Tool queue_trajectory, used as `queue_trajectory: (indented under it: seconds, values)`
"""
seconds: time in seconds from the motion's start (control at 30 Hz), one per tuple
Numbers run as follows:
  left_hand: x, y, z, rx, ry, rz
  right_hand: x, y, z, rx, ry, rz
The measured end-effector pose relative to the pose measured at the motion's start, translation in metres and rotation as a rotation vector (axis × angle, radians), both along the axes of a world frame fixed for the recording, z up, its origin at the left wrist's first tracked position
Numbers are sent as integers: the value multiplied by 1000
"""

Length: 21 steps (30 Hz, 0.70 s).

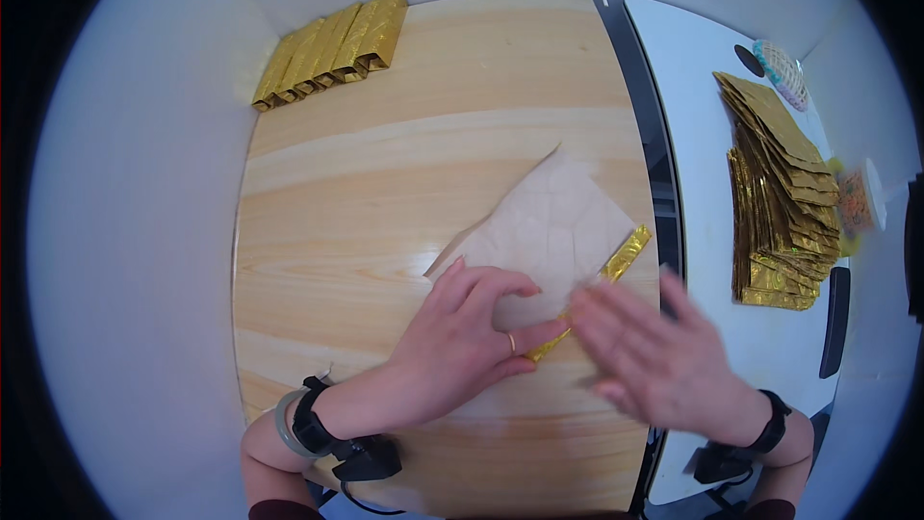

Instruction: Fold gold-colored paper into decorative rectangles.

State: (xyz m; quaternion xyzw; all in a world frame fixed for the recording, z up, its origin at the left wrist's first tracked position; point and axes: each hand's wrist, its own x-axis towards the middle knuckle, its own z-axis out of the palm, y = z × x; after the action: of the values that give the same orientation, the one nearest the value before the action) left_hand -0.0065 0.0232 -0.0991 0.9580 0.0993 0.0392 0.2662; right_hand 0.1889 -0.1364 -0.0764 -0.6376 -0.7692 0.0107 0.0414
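Observation:
A sheet of gold paper (553,217) lies pale side up on the wooden table, turned at a slant. Its near right edge is folded over into a narrow shiny gold strip (628,252). With thumb and a ringed finger at the strip's lower end, my left hand (457,332) grips the paper; its other fingers rest on the pale side. My right hand (654,351) is over the middle of the strip, fingers stretched out and blurred by motion. Whether its fingers touch the paper cannot be made out.
Several folded gold paper tubes (332,50) sit in a row at the table's far left corner. A white side table (688,87) on the right, across a gap, bears a pile of gold paper pieces (784,202), a woven basket (782,74) and a tub (859,195).

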Motion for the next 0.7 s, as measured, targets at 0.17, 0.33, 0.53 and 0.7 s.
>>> queue_trajectory:
  seconds: [0.17, 0.33, 0.53, 0.7]
  values:
    - [1, -2, 3, -3, 3, -11, -2, 0, 2, -16, 72, 75]
    - [2, -1, 5, -1, -20, 0, 27, 8, -4, 82, -77, -130]
    - [0, -6, 1, 79, -77, 10, 36, 12, -3, 149, -150, -162]
    - [0, -20, 3, 152, -95, 59, 5, 2, 9, 344, -58, -68]
